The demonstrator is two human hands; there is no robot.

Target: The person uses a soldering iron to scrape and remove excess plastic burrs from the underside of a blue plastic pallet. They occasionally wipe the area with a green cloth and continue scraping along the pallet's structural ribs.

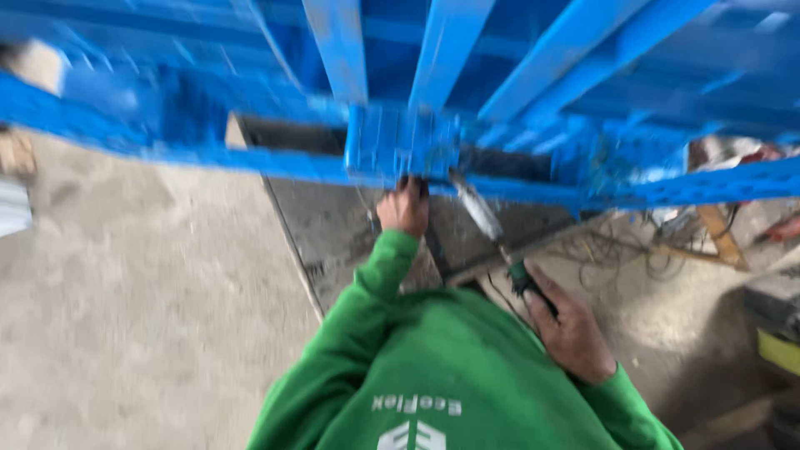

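Note:
A blue-painted metal frame (400, 142) of bars and a flat plate spans the top of the view. My left hand (404, 208), in a green sleeve, reaches up and grips the plate's lower edge. My right hand (571, 329) holds a long tool (492, 229) by its green handle. The tool's grey-white end points up at the frame's lower bar, just right of my left hand. The picture is blurred, so I cannot tell whether the tip touches the bar.
Below the frame lie a concrete floor (142, 317) and a dark metal sheet (333, 225). Tangled cables (617, 250), wooden pieces (721, 233) and clutter sit at the right. A dark box with a yellow-green stripe (775, 333) stands at the right edge.

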